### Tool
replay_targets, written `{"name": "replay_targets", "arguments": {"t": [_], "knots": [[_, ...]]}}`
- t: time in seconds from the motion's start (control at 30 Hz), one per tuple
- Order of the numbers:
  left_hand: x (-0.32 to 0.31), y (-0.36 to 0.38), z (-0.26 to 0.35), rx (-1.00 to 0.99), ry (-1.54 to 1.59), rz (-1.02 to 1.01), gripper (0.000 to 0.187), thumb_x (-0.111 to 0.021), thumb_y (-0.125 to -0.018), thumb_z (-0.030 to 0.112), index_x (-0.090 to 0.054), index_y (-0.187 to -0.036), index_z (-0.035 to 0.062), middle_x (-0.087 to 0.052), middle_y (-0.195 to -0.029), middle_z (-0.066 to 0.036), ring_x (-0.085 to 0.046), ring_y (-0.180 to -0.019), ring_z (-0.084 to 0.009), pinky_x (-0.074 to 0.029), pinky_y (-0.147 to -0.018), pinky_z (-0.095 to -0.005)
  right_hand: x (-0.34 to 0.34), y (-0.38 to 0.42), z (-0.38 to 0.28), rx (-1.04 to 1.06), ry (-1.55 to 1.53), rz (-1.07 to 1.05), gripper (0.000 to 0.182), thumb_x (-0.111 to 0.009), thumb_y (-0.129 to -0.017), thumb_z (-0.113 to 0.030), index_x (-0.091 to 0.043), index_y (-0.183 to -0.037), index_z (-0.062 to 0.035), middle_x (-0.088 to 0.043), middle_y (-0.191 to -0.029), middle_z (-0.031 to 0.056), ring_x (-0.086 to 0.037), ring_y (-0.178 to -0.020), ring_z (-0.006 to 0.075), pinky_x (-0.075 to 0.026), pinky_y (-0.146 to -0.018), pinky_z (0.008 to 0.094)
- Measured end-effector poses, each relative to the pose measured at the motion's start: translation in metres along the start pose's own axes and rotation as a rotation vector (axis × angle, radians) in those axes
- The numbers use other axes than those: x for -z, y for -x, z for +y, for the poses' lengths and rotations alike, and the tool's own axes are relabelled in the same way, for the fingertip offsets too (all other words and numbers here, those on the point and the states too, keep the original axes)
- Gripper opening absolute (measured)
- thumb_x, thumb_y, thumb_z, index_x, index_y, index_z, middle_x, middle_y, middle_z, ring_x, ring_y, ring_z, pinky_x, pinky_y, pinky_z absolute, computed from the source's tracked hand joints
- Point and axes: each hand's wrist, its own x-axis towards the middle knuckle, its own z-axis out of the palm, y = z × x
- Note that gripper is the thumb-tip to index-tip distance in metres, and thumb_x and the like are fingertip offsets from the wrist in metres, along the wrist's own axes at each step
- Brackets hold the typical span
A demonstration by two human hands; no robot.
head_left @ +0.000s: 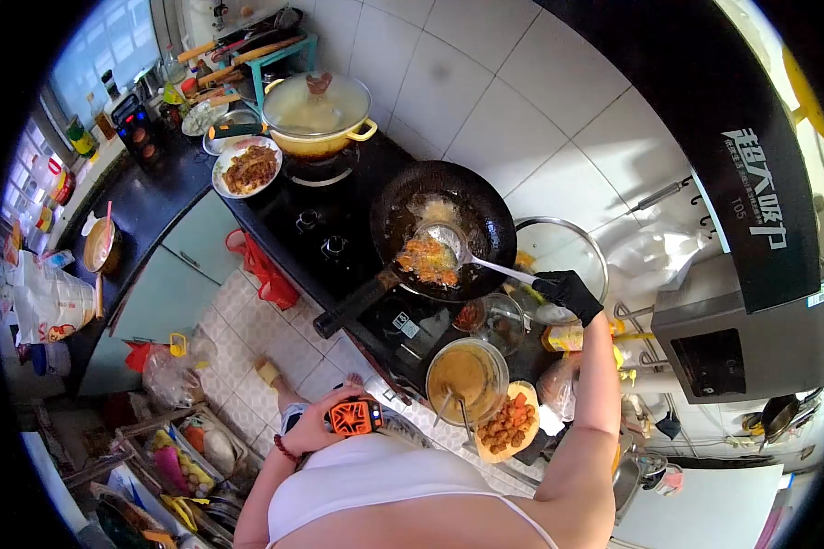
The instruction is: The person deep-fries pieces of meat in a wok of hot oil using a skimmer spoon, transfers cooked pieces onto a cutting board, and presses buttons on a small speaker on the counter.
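Observation:
My right hand (pixel 568 295), in a black glove, grips the pale handle of a skimmer (pixel 504 269). The skimmer's round head is over the dark wok (pixel 490 197), beside a heap of orange-brown fried pieces (pixel 428 261). Bubbling oil (pixel 435 209) shows behind it. At waist level my left hand (pixel 325 423), bare with a dark red bracelet, is closed around an orange-and-black device (pixel 353 417); some fingers are hidden.
The wok handle (pixel 352 302) juts over the counter's front edge. A lidded yellow pot (pixel 316 119) stands on the far burner near a plate of browned food (pixel 247 169). Closer lie a bowl of batter (pixel 467 371) and a plate of fried chunks (pixel 511 425). A glass lid (pixel 572 242) leans by the wall.

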Motion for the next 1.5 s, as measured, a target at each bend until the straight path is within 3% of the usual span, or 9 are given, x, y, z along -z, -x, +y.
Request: {"name": "replay_targets", "arguments": {"t": [0.23,0.33,0.47,0.5,0.6,0.7,0.83,1.1,1.5], "knots": [[-0.004,-0.002,-0.004,-0.018,-0.011,-0.025,0.068,-0.079,-0.068,0.017,-0.049,-0.128,0.0062,-0.054,-0.127,-0.012,-0.048,-0.122,-0.0257,-0.036,-0.103,-0.0358,-0.012,0.01,0.028,0.298,0.01,-0.127,0.022,-0.062,-0.087,-0.015,-0.068,-0.103,-0.0021,-0.059,-0.069,-0.0024,-0.048,-0.057,0.0058,-0.038,-0.052,0.0235],[-0.002,-0.005,-0.008,-0.039,0.003,-0.053,0.068,-0.079,-0.069,0.017,-0.049,-0.129,0.0065,-0.054,-0.127,-0.012,-0.048,-0.122,-0.0253,-0.036,-0.104,-0.0356,-0.042,0.027,0.006,0.118,-0.316,-0.014,0.02,-0.059,-0.087,-0.012,-0.068,-0.102,-0.003,-0.058,-0.07,-0.0028,-0.047,-0.059,0.0038,-0.036,-0.051,0.022],[0.0,-0.008,-0.008,-0.047,0.112,-0.087,0.067,-0.079,-0.069,0.015,-0.049,-0.129,0.0058,-0.054,-0.127,-0.011,-0.048,-0.121,-0.0237,-0.036,-0.103,-0.0349,-0.063,0.03,-0.011,0.157,-0.244,-0.053,0.024,-0.057,-0.087,-0.011,-0.066,-0.108,-0.0028,-0.062,-0.078,-0.001,-0.053,-0.066,0.0043,-0.04,-0.055,0.0208],[0.001,-0.008,-0.005,-0.045,0.101,-0.091,0.067,-0.079,-0.07,0.014,-0.049,-0.129,0.0057,-0.053,-0.127,-0.011,-0.048,-0.121,-0.0233,-0.036,-0.103,-0.0346,-0.065,0.032,-0.021,0.297,-0.107,-0.017,0.02,-0.06,-0.083,-0.007,-0.066,-0.101,-0.0026,-0.068,-0.086,0.0087,-0.064,-0.078,0.0148,-0.05,-0.071,0.0284],[0.008,-0.009,0.0,-0.05,0.09,-0.103,0.067,-0.079,-0.07,0.013,-0.048,-0.129,0.0053,-0.052,-0.127,-0.011,-0.048,-0.12,-0.0225,-0.036,-0.103,-0.0339,-0.081,0.025,-0.023,0.053,-0.217,-0.02,0.016,-0.06,-0.084,-0.009,-0.067,-0.097,-0.0016,-0.069,-0.085,0.0093,-0.064,-0.076,0.0166,-0.05,-0.069,0.0305],[0.012,-0.012,-0.012,-0.094,0.11,-0.11,0.067,-0.078,-0.07,0.01,-0.048,-0.129,0.0043,-0.049,-0.13,-0.012,-0.048,-0.119,-0.0222,-0.036,-0.103,-0.0333,-0.098,0.021,-0.044,-0.077,-0.453,0.094,0.023,-0.061,-0.087,-0.02,-0.067,-0.099,-0.0006,-0.057,-0.065,0.0019,-0.049,-0.051,0.0065,-0.038,-0.047,0.0218],[0.025,-0.015,0.001,-0.084,0.155,-0.134,0.066,-0.077,-0.07,0.008,-0.048,-0.128,0.0035,-0.049,-0.129,-0.012,-0.048,-0.119,-0.0213,-0.037,-0.102,-0.0316,-0.109,0.012,-0.053,-0.017,-0.394,0.145,0.024,-0.062,-0.087,-0.024,-0.069,-0.095,-0.002,-0.051,-0.056,-0.0003,-0.043,-0.045,0.0068,-0.035,-0.044,0.0231],[0.047,-0.019,0.003,-0.003,0.138,-0.146,0.068,-0.077,-0.07,0.005,-0.047,-0.131,0.0042,-0.046,-0.133,-0.011,-0.047,-0.121,-0.0192,-0.036,-0.103,-0.0305,-0.108,0.017,-0.066,-0.168,-0.735,0.086,0.021,-0.063,-0.084,-0.021,-0.07,-0.094,-0.0037,-0.051,-0.058,-0.0022,-0.042,-0.045,0.0062,-0.031,-0.042,0.0235],[0.044,-0.023,-0.014,0.025,0.162,-0.164,0.072,-0.076,-0.067,0.004,-0.046,-0.132,0.0061,-0.045,-0.135,-0.012,-0.044,-0.125,-0.0202,-0.034,-0.105,-0.0313,-0.063,0.048,-0.04,-0.104,-0.369,0.356,0.023,-0.063,-0.087,-0.023,-0.069,-0.082,-0.0015,-0.06,-0.064,0.0016,-0.054,-0.061,0.0076,-0.044,-0.055,0.0274]]}}
